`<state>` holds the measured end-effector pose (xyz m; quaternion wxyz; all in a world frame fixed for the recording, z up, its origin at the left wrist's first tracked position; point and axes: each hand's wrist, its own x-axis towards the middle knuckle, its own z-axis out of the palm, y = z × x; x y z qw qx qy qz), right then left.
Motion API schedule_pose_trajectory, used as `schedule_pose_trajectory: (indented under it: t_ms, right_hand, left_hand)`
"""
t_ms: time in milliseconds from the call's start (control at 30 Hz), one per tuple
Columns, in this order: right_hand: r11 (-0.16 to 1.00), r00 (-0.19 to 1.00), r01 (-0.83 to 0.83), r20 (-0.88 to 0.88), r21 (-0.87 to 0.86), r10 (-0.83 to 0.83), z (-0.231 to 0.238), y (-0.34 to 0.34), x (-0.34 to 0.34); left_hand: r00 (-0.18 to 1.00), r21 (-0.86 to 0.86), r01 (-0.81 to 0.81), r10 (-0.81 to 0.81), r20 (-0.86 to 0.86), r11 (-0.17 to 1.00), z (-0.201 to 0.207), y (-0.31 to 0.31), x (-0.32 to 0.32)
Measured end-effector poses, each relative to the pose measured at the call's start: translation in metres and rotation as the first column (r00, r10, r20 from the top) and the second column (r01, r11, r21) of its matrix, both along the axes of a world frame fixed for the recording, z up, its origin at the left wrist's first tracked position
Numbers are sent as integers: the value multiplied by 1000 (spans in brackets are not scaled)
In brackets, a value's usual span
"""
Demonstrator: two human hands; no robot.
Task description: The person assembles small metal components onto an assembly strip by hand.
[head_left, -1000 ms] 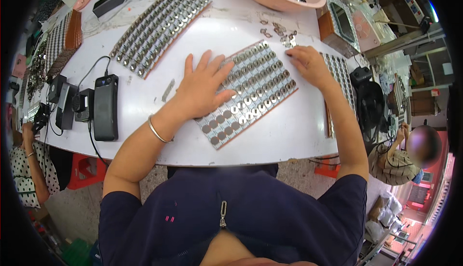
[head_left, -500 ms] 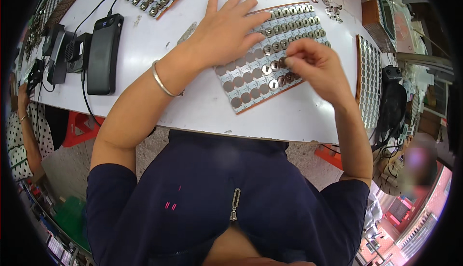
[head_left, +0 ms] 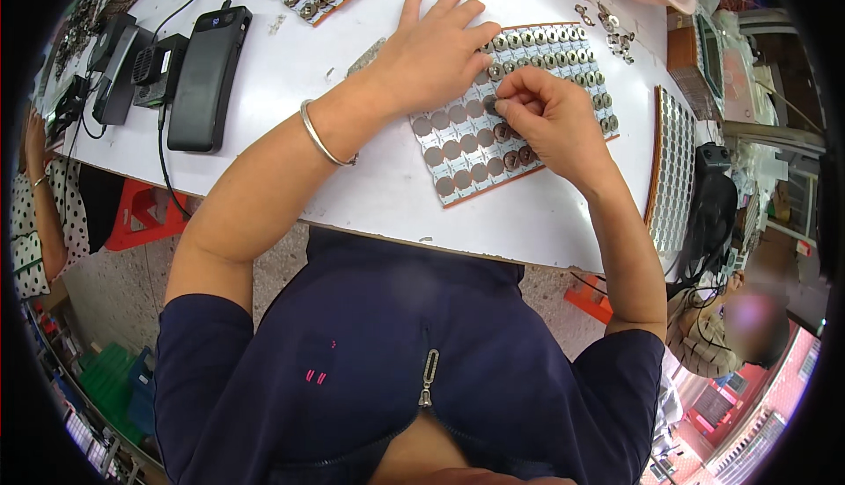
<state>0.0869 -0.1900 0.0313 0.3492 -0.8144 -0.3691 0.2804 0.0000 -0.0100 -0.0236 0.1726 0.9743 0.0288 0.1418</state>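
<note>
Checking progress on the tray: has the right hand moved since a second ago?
Yes. The right hand has come in from the far right corner of the tray of round metal discs to its middle, close beside the left hand.

A single view comes from a fisheye camera on the person's head, looking steeply down over the chest onto the near edge of the white table point(head_left: 290, 71). It sits close: the person's dark top fills the lower half, and both forearms rise from there toward the table. The table's edge bows upward with the lens, and black corners ring the picture. Left of the table a red stool point(head_left: 141, 212) shows on the floor; right of it, another person's blurred head.
</note>
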Motion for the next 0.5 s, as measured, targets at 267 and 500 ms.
schedule_pose_trajectory:
  t_ms: [267,500]
  right_hand:
    - [995,925,-83,375,54,57,-8,-3,-6]
    - [986,920,-94,391,136,34,-17,-9,-10]
  left_hand:
    - [998,-7,-3,3,68,1000,-5,-1,3]
    - [999,0,-24,24,26,1000,-3,-1,0]
